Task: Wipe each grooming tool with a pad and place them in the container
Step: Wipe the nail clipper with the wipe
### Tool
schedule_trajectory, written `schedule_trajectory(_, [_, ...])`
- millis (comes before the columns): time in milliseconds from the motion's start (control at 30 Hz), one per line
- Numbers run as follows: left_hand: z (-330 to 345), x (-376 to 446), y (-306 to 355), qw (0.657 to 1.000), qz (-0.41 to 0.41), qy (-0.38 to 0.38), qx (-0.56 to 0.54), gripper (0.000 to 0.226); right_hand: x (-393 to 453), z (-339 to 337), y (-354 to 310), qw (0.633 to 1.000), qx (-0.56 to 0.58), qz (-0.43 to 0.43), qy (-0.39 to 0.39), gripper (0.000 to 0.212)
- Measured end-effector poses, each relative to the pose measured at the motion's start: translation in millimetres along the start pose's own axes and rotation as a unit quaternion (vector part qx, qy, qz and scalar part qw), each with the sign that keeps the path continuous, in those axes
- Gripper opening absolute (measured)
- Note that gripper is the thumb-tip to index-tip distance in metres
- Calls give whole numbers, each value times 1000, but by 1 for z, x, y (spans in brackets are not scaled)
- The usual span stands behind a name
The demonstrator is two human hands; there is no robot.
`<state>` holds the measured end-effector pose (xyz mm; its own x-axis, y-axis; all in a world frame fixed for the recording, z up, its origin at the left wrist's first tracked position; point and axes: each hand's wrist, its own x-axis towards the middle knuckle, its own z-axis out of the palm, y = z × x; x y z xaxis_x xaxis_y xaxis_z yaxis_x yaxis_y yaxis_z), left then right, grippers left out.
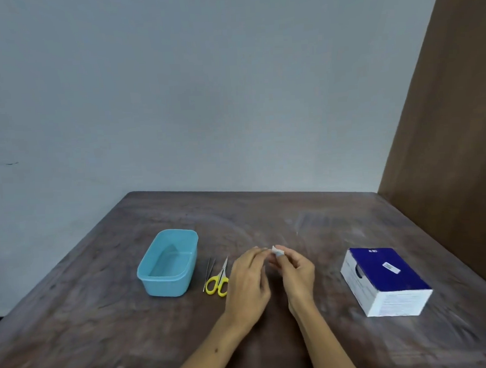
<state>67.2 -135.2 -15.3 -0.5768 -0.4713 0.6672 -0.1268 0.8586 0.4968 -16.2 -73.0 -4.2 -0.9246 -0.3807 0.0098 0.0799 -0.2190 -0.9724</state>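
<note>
A light blue tub (167, 265) sits open on the left part of the brown table (308, 222), with nothing showing inside it. Just to its right lie thin tweezers (208, 274), and beside them yellow-handled scissors (219, 280), tips pointing away from the person. The scissors' right handle loop is partly hidden behind the left hand (248, 282). That hand hovers over the table with its fingers loosely curved toward the right hand (294, 271); whether they touch anything cannot be told. The right hand pinches a small white pad (276, 250) between thumb and fingertips, held up between the two hands. Well apart on the right rests a blue-topped white box (385, 282). A grey wall (175, 89) stands behind.
</note>
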Motion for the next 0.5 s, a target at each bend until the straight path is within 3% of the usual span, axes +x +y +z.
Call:
schedule_trajectory(233, [6, 4, -6, 981, 73, -52, 170, 49, 17, -2, 5, 1000, 6, -28, -12, 19])
schedule_trajectory(367, [13, 12, -13, 965, 39, -59, 252, 57, 22, -2, 7, 999, 32, -39, -17, 22])
schedule_trajectory(500, [9, 13, -12, 960, -5, -63, 273, 46, 25, 1, 10, 999, 35, -37, -17, 20])
